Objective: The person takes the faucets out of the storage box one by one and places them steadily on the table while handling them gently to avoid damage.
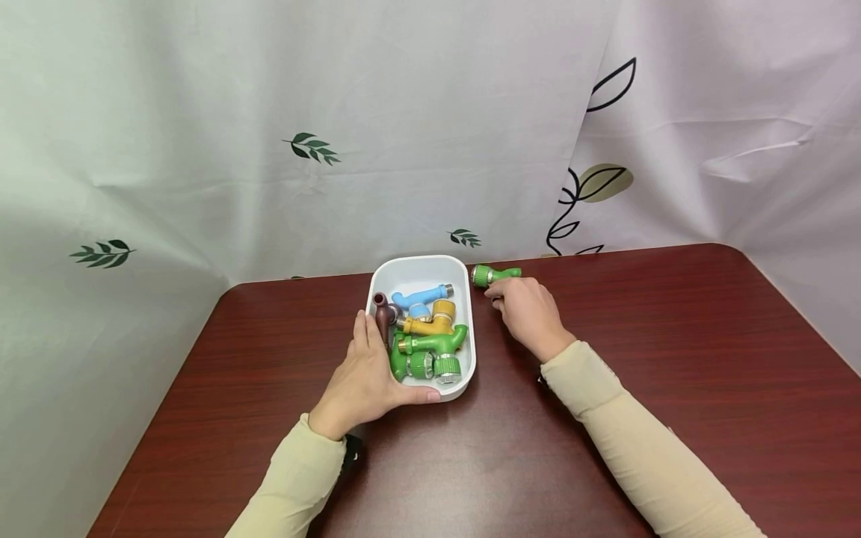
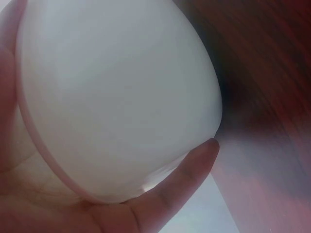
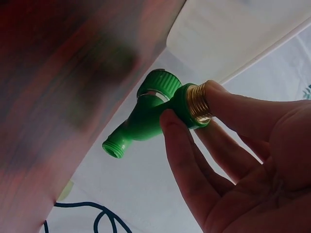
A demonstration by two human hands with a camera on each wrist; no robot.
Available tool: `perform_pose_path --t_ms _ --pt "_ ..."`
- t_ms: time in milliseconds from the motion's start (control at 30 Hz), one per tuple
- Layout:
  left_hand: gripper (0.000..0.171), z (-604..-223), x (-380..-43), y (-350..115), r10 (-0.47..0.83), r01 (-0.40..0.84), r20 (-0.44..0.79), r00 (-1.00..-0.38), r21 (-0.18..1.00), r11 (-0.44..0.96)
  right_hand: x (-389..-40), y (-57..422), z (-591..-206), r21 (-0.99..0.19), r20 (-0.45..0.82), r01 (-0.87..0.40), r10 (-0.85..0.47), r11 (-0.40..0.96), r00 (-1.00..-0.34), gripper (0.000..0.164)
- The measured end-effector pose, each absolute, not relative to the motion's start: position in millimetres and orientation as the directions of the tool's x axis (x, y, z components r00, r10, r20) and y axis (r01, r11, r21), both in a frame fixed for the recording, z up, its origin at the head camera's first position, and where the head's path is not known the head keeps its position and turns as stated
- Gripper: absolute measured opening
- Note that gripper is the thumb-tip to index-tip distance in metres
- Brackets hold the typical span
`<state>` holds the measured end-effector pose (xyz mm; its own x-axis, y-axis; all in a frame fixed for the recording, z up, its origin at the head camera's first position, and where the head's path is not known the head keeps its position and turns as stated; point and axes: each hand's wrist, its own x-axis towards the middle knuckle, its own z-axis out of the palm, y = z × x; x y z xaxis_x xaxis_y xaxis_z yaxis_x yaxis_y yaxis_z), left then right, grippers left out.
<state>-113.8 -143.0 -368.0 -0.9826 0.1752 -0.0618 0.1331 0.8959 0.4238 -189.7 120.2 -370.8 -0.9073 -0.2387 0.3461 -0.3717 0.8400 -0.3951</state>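
Head view, as I get it remotely: tray (image 1: 471, 344) on table (image 1: 538, 463), near its far edge. At tray's 8 o'clock, L hand (image 1: 363, 382) grasps the corner, fingers along the L wall, thumb across the near rim. Tray contents, by the clock: blue tap (image 1: 418, 298) at 12; brown tap (image 1: 382, 317) at approx. 10; yellow tap (image 1: 439, 324) nr centre; front green tap (image 1: 437, 344) at 5; rear green tap (image 1: 400, 365) at 7, partly under its neighbour. Outside the tray, at its 2 o'clock, the held tap (image 1: 499, 275), also green, lies just beyond the fingertips of R hand (image 1: 529, 310), cap end twd the tray. Pale sleeves (image 1: 296, 478) on both arms; behind, a pale curtain (image 1: 403, 112) w/ leaf prints (image 1: 316, 148).

L wrist view: tray's outer wall fills most of my pic; L hand clasps it from 6 to 9 o'clock, one finger pressed on the wall at approx. 5. Table at 2–3 o'clock, blurred.

R wrist view: R hand, at 4 o'clock, pinches the held tap by its threaded end, thumb on the brass thread (image 3: 198, 103), a fingertip on the green body. Cap (image 3: 160, 85) points to 12, spout (image 3: 115, 147) to 7–8. Tray wall at 1 o'clock, table at 10. Tap–table contact: I can't tell.
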Motion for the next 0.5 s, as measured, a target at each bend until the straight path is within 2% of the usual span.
perform_pose_path --t_ms 500 --pt "0.158 -368.0 -114.1 -142.9 0.173 0.13 -0.065 -0.983 0.425 0.896 -194.8 124.8 -374.0 -0.392 0.291 -0.363 -0.26 0.846 -0.921 0.023"
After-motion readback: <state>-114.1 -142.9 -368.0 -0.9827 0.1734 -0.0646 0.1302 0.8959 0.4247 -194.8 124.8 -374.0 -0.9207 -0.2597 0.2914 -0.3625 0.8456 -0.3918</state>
